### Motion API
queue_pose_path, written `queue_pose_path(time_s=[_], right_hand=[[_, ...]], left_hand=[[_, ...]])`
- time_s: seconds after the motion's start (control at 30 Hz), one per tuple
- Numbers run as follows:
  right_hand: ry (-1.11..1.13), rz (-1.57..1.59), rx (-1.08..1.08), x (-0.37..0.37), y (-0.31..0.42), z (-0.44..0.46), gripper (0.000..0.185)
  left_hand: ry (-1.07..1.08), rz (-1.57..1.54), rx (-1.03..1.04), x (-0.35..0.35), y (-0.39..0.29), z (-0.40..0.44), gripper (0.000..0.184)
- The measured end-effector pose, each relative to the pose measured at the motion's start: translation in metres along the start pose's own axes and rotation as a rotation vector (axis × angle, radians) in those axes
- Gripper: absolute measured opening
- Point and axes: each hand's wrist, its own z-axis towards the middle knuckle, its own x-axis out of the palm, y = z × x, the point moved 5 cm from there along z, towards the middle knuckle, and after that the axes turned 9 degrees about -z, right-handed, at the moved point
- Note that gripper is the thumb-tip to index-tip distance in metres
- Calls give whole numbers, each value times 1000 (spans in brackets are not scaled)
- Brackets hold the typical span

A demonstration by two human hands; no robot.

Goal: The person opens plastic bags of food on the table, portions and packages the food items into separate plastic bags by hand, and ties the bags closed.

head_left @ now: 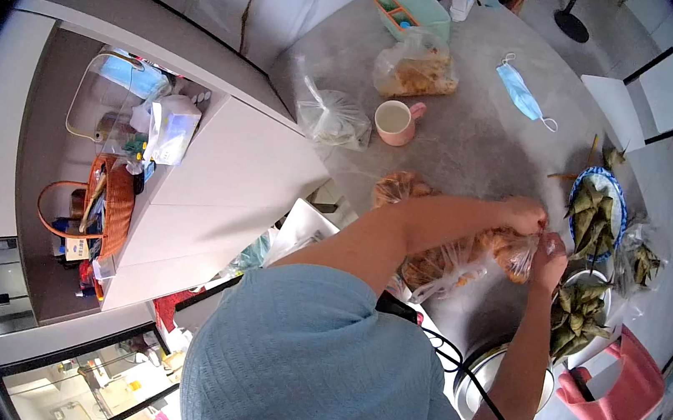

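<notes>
At the table's near right, my left hand [525, 216] reaches across with its fingers pinched on the gathered end of a clear plastic bag [521, 256]. Close below it, my right hand [549, 260] is closed on the same bag end. Brown, baked-looking pieces of food show through the plastic. Another clear bag of brown food [435, 271] lies beside it, under my left forearm. Farther left, a third bag of similar food [401, 186] is partly covered by that arm. My fingertips are too small to make out exactly how the plastic is folded.
Leaf-wrapped dumplings fill a blue-rimmed bowl [623, 213] and a white bowl [605, 314] at right. A pink mug [395, 125], tied bag [333, 117], bag of tan food [417, 75], green box [430, 16] and blue mask [520, 91] lie farther back. A pink chair [625, 388] stands right.
</notes>
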Motion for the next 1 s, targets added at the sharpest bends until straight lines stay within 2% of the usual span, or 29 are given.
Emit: queue_pose_path(time_s=[0.03,0.1,0.13,0.2,0.27,0.33,0.37,0.43,0.5,0.53,0.6,0.63,0.67,0.73,0.87,0.93,0.97,1.0], right_hand=[[0,-1,-3,-9,12,-4,27],[153,-395,9,-19,31,-13,22],[154,-395,2,-22,34,-14,22],[330,-526,-5,-19,35,-19,30],[327,-554,-25,-26,41,-26,33],[319,-582,-55,-41,55,-35,36],[297,-555,-51,-54,67,-40,36],[271,-525,-54,-77,84,-51,37],[148,-396,-139,-99,101,-62,32],[103,-275,-187,-108,109,-69,30],[71,-239,-220,-116,122,-77,29],[39,-205,-246,-120,129,-81,28],[39,-206,-256,-123,137,-86,28],[51,-192,-303,-127,151,-94,27],[26,-183,-353,-127,162,-105,23],[-13,-150,-433,-130,169,-110,21],[-14,-150,-435,-132,172,-113,21],[4,-152,-412,-133,174,-115,20]], left_hand=[[-48,-2,-73,-6,-6,-7,27],[-131,78,-48,6,4,3,23],[-209,160,-24,5,3,2,21],[-211,209,-24,5,2,-2,22],[-215,260,-22,-5,5,-17,23],[-508,66,285,-38,23,-53,21],[-474,269,132,-51,61,-62,19],[-1256,538,207,-98,156,-113,20],[-747,334,-566,-213,78,-248,55],[-920,649,-636,-222,133,-279,60],[-776,746,-921,-237,208,-334,56],[-698,650,-983,-235,237,-354,56],[-707,645,-988,-229,248,-370,56],[-789,469,-807,-219,250,-387,59],[-831,574,-733,-211,244,-384,63],[-772,558,-721,-209,231,-382,61],[-774,558,-721,-207,242,-383,61],[-820,547,-647,-206,258,-384,53]])
